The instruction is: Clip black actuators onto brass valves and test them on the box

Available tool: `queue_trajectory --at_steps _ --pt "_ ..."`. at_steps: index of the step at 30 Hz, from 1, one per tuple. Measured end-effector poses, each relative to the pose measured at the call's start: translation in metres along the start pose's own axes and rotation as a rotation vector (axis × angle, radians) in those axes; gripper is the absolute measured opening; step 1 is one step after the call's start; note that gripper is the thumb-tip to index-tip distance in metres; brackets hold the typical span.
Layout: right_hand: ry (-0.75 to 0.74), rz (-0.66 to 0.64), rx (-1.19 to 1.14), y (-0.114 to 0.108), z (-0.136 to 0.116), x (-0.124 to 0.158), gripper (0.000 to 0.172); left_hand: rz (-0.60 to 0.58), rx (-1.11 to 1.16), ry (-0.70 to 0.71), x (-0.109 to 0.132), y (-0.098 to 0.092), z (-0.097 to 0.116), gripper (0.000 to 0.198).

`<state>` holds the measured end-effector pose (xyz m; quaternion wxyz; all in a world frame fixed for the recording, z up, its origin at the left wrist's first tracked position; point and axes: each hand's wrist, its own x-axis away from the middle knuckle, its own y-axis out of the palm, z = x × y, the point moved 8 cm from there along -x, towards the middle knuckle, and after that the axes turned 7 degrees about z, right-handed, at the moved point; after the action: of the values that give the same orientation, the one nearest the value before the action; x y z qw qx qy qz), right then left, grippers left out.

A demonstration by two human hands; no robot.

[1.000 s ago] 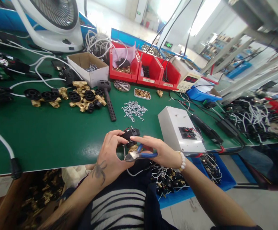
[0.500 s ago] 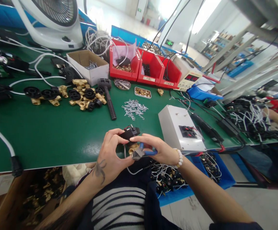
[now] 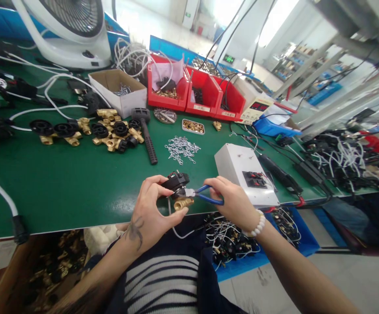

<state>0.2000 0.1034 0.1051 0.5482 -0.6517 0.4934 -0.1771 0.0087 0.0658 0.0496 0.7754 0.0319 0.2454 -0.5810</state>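
Observation:
My left hand [image 3: 155, 203] grips a brass valve [image 3: 183, 203] topped by a round black actuator [image 3: 176, 180], holding it above the table's front edge. From this assembly a pale cable hangs down toward my lap. Around the blue handles of a pair of pliers [image 3: 205, 195] the fingers of my right hand [image 3: 233, 203] are closed. The pliers' jaws reach the joint between the black part and the brass body. Whether they pinch anything there is too small to tell. Beyond my hands lies a pile of small metal spring clips [image 3: 182, 149].
A black hammer [image 3: 145, 135] lies near brass valves with black caps [image 3: 115, 131]. Behind stand a cardboard box [image 3: 119, 91], red bins [image 3: 169, 87] and a fan [image 3: 78, 30]. On the right sit a grey switch box [image 3: 241, 170] and a black electric screwdriver [image 3: 282, 176].
My right hand has moved right, off the valve assembly, and swung the pliers so their jaws point left at the joint. My left hand has stayed on the assembly.

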Motion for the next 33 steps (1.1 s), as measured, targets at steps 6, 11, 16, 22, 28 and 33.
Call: queue_trajectory --at_steps 6,11,16,22,28,33 --pt "0.12 0.36 -0.047 -0.034 -0.001 0.004 0.014 -0.002 0.007 0.006 0.0 0.001 0.001 0.032" --pt "-0.032 -0.056 0.15 -0.002 -0.016 0.001 0.025 0.021 -0.059 0.094 0.0 0.0 0.009 0.031" --pt "0.102 0.202 0.012 -0.029 -0.01 -0.004 0.016 0.02 -0.038 0.052 0.0 -0.001 0.005 0.031" --pt "0.03 -0.048 0.155 -0.007 -0.009 -0.003 0.022 0.017 -0.067 0.068 0.0 -0.002 0.006 0.032" --pt "0.055 0.176 0.064 -0.018 -0.009 -0.002 0.016 0.022 -0.037 0.058 0.0 -0.003 0.004 0.031" --pt "0.025 0.055 0.086 -0.007 -0.011 -0.006 0.02 0.025 -0.035 0.057 0.0 -0.004 0.005 0.031"
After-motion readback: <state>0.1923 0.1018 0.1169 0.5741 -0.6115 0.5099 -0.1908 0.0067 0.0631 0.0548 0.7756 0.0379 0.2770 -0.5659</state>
